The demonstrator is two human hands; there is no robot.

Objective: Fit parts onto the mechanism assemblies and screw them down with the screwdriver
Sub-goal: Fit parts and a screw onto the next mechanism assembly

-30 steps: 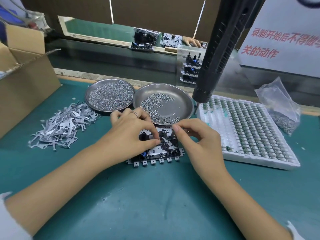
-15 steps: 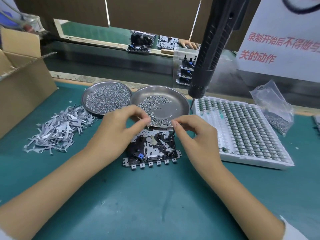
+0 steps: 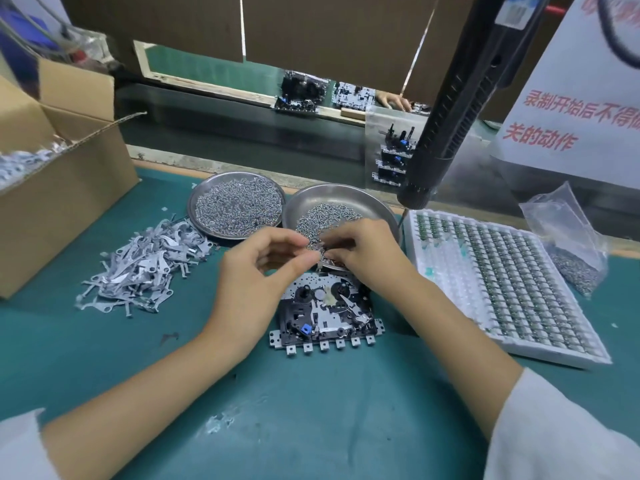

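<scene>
On the green surface [image 3: 311, 427] nearest me lies the mechanism assembly [image 3: 325, 317], flat, its long axis running left to right, with its row of small metal tabs along the edge facing me and its two black spindles toward the far edge. I take it as my landmark. Just beyond its far edge I see both hands meeting over the near rim of a steel dish. My left hand [image 3: 256, 275] hovers above the assembly's left half, thumb and forefinger drawn together toward the right hand; whether they pinch anything I cannot tell. My right hand [image 3: 363, 251] has its fingers curled down among the loose screws [image 3: 325, 216] at the near rim of the right dish [image 3: 377, 209], seemingly pinching something small, though I cannot make out what.

Left of the assembly a heap of grey stamped metal parts [image 3: 138, 268] is spread out, and beyond that stands an open cardboard box [image 3: 62, 188]. Behind the assembly to the left, a second dish [image 3: 194, 202] is full of screws. Right of the assembly sits a white tray [image 3: 426, 251] of small components, with a clear plastic bag [image 3: 568, 244] past it. Above and behind the assembly hangs the black screwdriver [image 3: 460, 109], tilted, tip downward just beside the right dish's far rim.
</scene>
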